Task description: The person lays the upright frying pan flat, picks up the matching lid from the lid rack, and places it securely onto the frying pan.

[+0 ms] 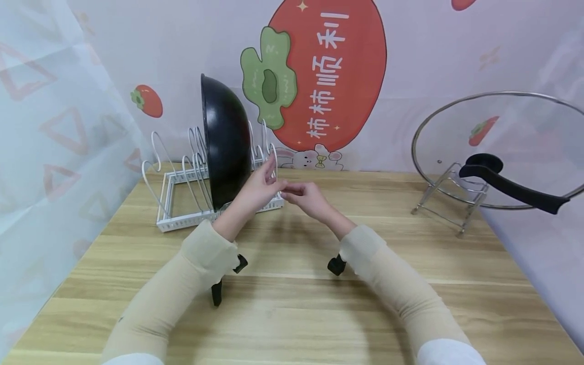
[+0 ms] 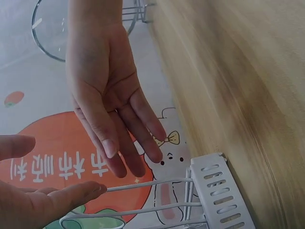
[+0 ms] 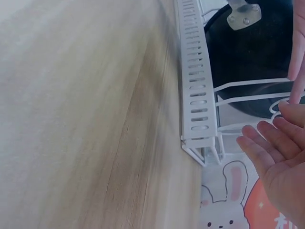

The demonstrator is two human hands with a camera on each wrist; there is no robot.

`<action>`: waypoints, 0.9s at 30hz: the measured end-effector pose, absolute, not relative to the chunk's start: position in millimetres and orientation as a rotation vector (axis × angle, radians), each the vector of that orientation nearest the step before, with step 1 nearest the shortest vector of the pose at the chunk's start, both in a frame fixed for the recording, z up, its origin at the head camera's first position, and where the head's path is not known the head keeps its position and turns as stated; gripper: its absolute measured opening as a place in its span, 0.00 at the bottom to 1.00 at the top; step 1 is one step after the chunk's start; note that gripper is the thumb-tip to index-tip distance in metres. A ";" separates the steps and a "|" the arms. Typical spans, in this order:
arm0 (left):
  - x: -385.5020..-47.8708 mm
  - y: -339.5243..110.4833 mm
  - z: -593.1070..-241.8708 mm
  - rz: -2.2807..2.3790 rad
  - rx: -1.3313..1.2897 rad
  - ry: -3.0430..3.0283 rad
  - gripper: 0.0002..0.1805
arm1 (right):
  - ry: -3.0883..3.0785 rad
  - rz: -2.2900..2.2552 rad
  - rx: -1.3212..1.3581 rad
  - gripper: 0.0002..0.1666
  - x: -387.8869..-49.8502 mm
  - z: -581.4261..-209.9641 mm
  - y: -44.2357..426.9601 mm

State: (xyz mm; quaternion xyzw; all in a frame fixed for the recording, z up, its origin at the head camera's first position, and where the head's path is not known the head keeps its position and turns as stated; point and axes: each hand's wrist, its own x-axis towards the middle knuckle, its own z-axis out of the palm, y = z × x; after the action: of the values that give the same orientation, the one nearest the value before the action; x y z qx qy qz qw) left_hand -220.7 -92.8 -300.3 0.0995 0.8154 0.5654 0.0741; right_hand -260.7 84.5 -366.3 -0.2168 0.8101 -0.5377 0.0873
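A black wok [image 1: 228, 142] stands on edge in a white wire rack [image 1: 182, 220]. My left hand [image 1: 257, 191] is at the rack's right end, beside the last wire loops, with its fingers extended. Whether they touch the wire I cannot tell. Close by on the right is my right hand [image 1: 311, 198]; its fingers [image 2: 138, 129] are loosely bent and hold nothing. In the right wrist view, a metal bracket [image 3: 245, 16] shows on the wok. My left forearm covers part of the rack's front and the wok's lower side.
To the right, a glass lid [image 1: 438, 137] with a black handle [image 1: 515, 185] leans on a small metal stand [image 1: 440, 210]. The wooden tabletop [image 1: 292, 319] reaches back to a printed backdrop [image 1: 401, 61]. Small black pieces [image 1: 336, 265] show beside the sleeves.
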 end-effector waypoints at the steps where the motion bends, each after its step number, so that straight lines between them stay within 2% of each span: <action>1: -219.1 -93.4 -300.9 1.683 0.317 2.450 0.43 | 2.408 -1.604 -0.641 0.22 -258.8 -366.0 85.8; 10: -201.0 -106.5 -302.2 1.585 0.473 2.445 0.36 | 2.355 -1.610 -0.674 0.22 -240.1 -365.0 90.7; 27: -177.1 -137.3 -309.9 1.378 0.656 2.566 0.19 | 2.225 -1.605 -0.789 0.19 -216.0 -371.1 87.2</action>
State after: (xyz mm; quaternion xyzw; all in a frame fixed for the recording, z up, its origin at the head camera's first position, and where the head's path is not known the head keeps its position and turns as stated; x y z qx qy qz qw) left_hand -177.1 -137.3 -309.9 0.2191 0.8568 0.4602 0.0779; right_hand -216.0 87.2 -371.1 -0.2737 0.7715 -0.5563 0.1428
